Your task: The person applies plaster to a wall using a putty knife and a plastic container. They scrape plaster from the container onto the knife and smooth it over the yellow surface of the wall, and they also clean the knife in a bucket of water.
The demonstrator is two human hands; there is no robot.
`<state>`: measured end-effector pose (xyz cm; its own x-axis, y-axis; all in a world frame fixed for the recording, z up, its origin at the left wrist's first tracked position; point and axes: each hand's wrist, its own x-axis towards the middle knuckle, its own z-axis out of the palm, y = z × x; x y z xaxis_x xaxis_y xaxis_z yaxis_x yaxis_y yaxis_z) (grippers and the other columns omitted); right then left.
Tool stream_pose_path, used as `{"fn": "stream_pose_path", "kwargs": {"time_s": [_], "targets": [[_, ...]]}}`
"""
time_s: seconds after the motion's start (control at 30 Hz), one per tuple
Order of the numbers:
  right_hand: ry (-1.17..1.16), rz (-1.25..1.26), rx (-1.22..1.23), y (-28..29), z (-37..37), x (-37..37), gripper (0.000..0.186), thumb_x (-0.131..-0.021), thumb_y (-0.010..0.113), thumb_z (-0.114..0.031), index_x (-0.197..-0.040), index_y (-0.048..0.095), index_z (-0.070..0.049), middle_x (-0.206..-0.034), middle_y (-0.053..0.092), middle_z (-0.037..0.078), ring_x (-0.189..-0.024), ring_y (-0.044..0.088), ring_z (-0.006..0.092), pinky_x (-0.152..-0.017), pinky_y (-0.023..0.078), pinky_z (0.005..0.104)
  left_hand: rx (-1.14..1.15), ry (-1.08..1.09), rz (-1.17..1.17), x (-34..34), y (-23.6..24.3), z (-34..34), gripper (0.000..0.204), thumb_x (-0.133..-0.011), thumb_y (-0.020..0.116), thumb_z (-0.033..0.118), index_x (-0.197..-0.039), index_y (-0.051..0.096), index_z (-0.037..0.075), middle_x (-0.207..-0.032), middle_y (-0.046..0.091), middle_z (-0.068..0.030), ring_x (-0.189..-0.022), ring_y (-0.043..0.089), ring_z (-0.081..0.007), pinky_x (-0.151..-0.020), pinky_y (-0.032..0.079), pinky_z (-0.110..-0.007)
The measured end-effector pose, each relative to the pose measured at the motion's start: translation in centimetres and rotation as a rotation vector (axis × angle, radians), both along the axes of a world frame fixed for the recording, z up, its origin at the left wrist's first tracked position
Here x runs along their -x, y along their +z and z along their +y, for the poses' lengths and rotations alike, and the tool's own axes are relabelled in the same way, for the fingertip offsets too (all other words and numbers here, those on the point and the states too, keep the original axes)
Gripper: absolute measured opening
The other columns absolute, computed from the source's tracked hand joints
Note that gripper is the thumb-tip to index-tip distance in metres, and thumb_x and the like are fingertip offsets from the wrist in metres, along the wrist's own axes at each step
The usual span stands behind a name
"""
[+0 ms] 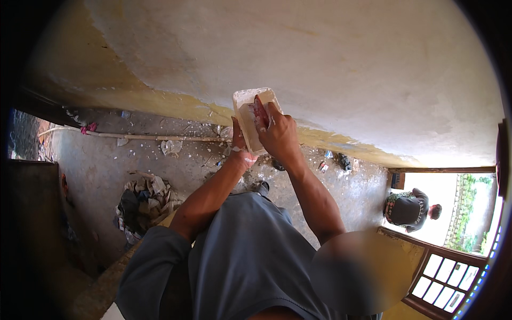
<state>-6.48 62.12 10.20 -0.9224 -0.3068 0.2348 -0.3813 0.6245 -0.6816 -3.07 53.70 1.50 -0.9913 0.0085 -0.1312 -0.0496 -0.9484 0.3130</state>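
Observation:
A white rectangular tub (253, 94), smeared with pale paste along its rim, is held in front of me beside the wall. My left hand (239, 143) grips it from the left and underneath, with white paste on the wrist. Inside the tub's opening is a scraper (260, 110) with a red handle, its wide blade partly hidden. My right hand (280, 134) has its fingers closed round that handle, and white paste marks the fingers. How much paste the tub holds is hard to see.
The wall (330, 69) is coated pale above a yellow lower band. A long pole (154, 137) lies along the floor by a heap of rags and sacks (146, 202). Scraps litter the speckled floor. Another person (408, 208) is at the doorway on the right, near a paned window (445, 280).

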Motion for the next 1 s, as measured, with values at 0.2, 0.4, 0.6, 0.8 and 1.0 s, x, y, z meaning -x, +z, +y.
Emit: {"fn": "stream_pose_path", "kwargs": {"time_s": [0.2, 0.4, 0.6, 0.8, 1.0], "targets": [[-0.074, 0.088, -0.041, 1.1, 1.8, 1.8, 0.010, -0.081, 0.059, -0.012, -0.085, 0.053, -0.005, -0.060, 0.059, 0.020, -0.058, 0.059, 0.0415, -0.052, 0.047, 0.0464, -0.032, 0.016, 0.036, 0.2, 0.1, -0.1, 0.075, -0.086, 0.031, 0.070, -0.138, 0.037, 0.016, -0.133, 0.049, -0.0068, -0.120, 0.050, -0.0236, -0.099, 0.043, -0.043], [-0.086, 0.166, -0.137, 2.1, 2.0, 2.1, 0.008, -0.084, 0.054, -0.012, -0.083, 0.051, -0.005, -0.058, 0.059, 0.020, -0.055, 0.059, 0.0420, -0.049, 0.046, 0.0503, -0.005, 0.055, 0.005, 0.2, 0.3, -0.3, 0.074, -0.087, 0.029, 0.070, -0.138, 0.037, 0.016, -0.131, 0.049, -0.0065, -0.119, 0.051, -0.0235, -0.098, 0.044, -0.042], [-0.127, 0.097, -0.199, 1.7, 1.2, 2.3, 0.013, -0.079, 0.060, -0.011, -0.090, 0.055, -0.005, -0.062, 0.059, 0.019, -0.061, 0.060, 0.0407, -0.056, 0.046, 0.0470, -0.008, 0.036, 0.071, -0.2, 0.9, -0.1, 0.073, -0.087, 0.029, 0.070, -0.136, 0.039, 0.016, -0.128, 0.051, -0.0061, -0.115, 0.053, -0.0221, -0.096, 0.046, -0.041], [-0.016, 0.151, -0.161, 1.9, 0.9, 2.1, 0.013, -0.080, 0.062, -0.012, -0.091, 0.055, -0.007, -0.060, 0.058, 0.019, -0.061, 0.059, 0.0409, -0.055, 0.046, 0.0478, -0.034, -0.034, 0.022, -0.2, -0.2, -0.8, 0.072, -0.087, 0.028, 0.069, -0.136, 0.040, 0.018, -0.130, 0.051, -0.0056, -0.117, 0.052, -0.0222, -0.097, 0.045, -0.042], [0.053, 0.154, -0.175, 2.3, 0.7, 1.4, 0.012, -0.081, 0.062, -0.013, -0.090, 0.056, -0.008, -0.059, 0.057, 0.019, -0.059, 0.058, 0.0413, -0.053, 0.046, 0.0470, -0.086, -0.021, 0.085, -0.5, 0.5, -0.8, 0.073, -0.087, 0.028, 0.070, -0.138, 0.036, 0.019, -0.133, 0.048, -0.0057, -0.122, 0.048, -0.0234, -0.101, 0.041, -0.045]]}}
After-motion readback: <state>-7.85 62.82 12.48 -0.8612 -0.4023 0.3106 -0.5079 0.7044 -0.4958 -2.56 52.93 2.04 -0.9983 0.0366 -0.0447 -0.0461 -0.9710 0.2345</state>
